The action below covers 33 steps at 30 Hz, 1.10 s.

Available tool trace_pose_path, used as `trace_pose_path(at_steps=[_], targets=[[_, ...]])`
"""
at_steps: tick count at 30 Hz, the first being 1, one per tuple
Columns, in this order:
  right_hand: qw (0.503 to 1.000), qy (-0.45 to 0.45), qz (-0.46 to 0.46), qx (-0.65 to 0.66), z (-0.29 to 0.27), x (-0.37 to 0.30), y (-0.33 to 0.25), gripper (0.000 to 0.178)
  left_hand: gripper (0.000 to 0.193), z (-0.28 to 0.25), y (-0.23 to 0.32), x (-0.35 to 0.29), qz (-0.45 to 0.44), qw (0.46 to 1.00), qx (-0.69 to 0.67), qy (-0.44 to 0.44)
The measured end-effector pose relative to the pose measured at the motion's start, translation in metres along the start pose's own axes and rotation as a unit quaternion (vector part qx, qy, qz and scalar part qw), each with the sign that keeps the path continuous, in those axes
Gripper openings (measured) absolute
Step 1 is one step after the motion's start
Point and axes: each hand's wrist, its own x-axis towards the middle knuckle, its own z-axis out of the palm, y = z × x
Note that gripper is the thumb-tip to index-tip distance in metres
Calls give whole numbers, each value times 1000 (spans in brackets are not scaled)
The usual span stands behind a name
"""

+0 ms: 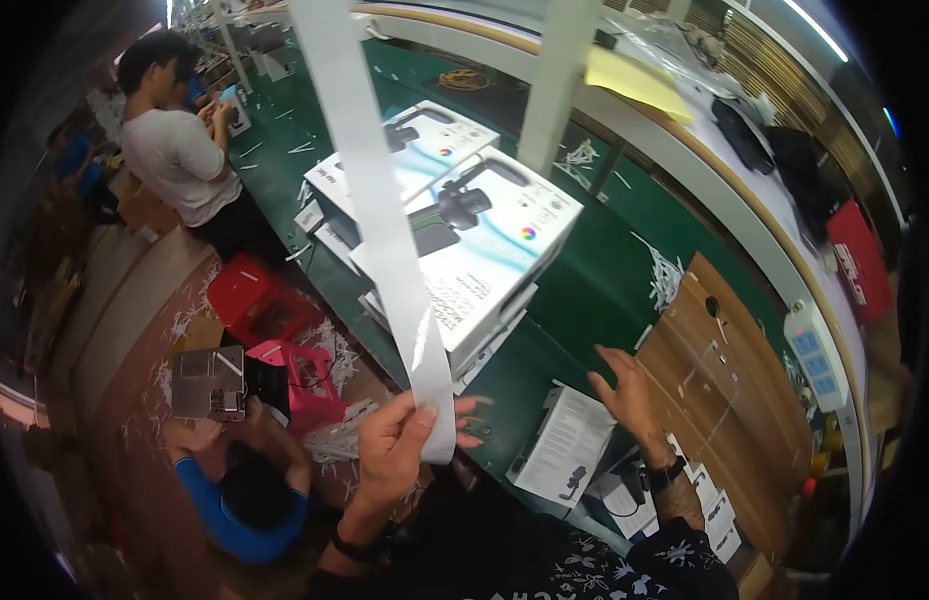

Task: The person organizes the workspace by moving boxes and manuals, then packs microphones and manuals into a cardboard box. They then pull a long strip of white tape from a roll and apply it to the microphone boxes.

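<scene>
My left hand (396, 445) pinches the lower end of a long, glossy white strip (392, 230) between thumb and fingers. The strip runs up past the top edge of the picture, and its loose end curls below my thumb. Behind it, white printed boxes (499, 225) are stacked on the green table, with a black device and a small colour wheel on their lids. My right hand (629, 395) is open, fingers apart, holding nothing. Just below and left of it lies a white box (564, 445) with printed text and a small device picture.
Right of my right hand lies a brown wooden board (729, 385). White paper scraps (664, 275) litter the green table (604, 290). A power strip (816, 355) hangs at the right. One person (184, 150) stands far left; another (249, 490) sits below, near red stools (259, 300).
</scene>
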Motion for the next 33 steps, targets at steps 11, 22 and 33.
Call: trace_pose_path(at_steps=[11, 22, 33], targets=[[896, 82, -434, 40, -68, 31, -200, 34, 17, 25, 15, -20, 214, 897, 382, -58], [896, -44, -440, 39, -85, 27, -195, 29, 13, 26, 27, -23, 297, 798, 495, -172], [962, 219, -144, 75, -67, 1, -57, 20, 21, 9, -2, -42, 173, 861, 477, -45]])
